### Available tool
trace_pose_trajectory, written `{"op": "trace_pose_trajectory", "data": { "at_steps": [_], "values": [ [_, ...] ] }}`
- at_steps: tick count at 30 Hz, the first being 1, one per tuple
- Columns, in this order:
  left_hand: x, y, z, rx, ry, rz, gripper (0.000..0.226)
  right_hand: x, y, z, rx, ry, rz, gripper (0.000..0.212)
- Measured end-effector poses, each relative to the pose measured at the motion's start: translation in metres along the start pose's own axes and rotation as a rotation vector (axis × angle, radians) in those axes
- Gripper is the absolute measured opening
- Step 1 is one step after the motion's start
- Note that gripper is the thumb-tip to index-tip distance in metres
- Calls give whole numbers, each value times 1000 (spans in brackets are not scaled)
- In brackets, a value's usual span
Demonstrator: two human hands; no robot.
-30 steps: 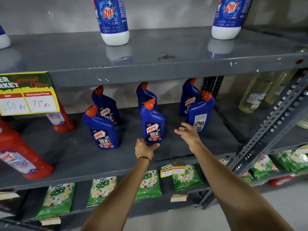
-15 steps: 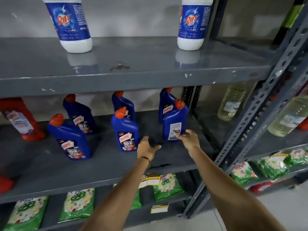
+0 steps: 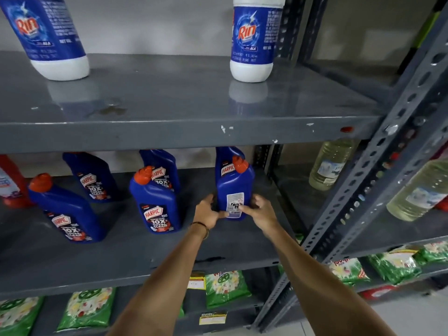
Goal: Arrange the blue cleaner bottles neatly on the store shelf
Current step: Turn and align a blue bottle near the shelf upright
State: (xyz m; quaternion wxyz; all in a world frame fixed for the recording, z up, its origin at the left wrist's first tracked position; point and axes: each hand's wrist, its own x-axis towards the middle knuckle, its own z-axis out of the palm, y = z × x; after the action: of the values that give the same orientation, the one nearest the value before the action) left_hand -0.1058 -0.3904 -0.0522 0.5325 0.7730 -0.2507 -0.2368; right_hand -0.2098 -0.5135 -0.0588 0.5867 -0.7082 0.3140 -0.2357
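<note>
Several blue Harpic cleaner bottles with orange caps stand on the grey middle shelf [image 3: 121,258]. The right front bottle [image 3: 234,187] faces backwards, its white back label towards me. My left hand [image 3: 209,212] grips its lower left side and my right hand [image 3: 260,210] grips its lower right side. Directly behind it stands another blue bottle [image 3: 225,161]. The middle front bottle [image 3: 155,204] and left front bottle [image 3: 68,214] show their labels, each with one more bottle behind: the middle back one [image 3: 162,170] and the left back one [image 3: 93,178].
Two white-and-blue Rin bottles [image 3: 253,40] stand on the upper shelf. A red bottle [image 3: 11,183] is at the far left. A slotted metal upright [image 3: 378,166] rises on the right, with clear liquid bottles [image 3: 331,163] beyond. Green packets [image 3: 225,287] lie on the lower shelf.
Both hands reached forward and closed on the base of the right front blue bottle. The view came closer and shifted right.
</note>
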Motion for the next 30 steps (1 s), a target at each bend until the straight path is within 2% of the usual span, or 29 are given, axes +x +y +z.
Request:
{"op": "trace_pose_trajectory", "data": {
  "at_steps": [6, 9, 13, 16, 18, 21, 24, 26, 28, 30],
  "values": [
    [3, 3, 0, 38, -22, 32, 60, 0, -4, -9, 12, -88, -9, 38],
    [-4, 3, 3, 14, 18, 100, 48, -1, -14, -16, 69, -174, 13, 37],
    [-16, 8, 15, 74, 164, 238, 38, -2, -34, -14, 185, -295, 37, 59],
    [-24, 14, 24, 204, 273, 287, 43, -3, -47, -4, 117, -240, 5, 77],
    [-27, 17, 25, 225, 284, 317, 46, -3, -51, 1, 125, -185, -20, 75],
    [-24, 20, 10, 5, 87, 256, 47, -5, -53, -2, 128, -188, -55, 61],
    [-23, 23, -8, -321, -324, 8, 50, -7, -52, -6, 220, -278, -63, 52],
    [-26, 20, -14, -511, -525, -118, 53, -9, -52, -9, 323, -355, -44, 46],
    [-26, 15, -17, -642, -614, -187, 56, -11, -53, -12, 397, -433, -17, 39],
    [-26, 11, -20, -716, -627, -230, 57, -12, -54, -17, 461, -489, 29, 36]
  ]
}}
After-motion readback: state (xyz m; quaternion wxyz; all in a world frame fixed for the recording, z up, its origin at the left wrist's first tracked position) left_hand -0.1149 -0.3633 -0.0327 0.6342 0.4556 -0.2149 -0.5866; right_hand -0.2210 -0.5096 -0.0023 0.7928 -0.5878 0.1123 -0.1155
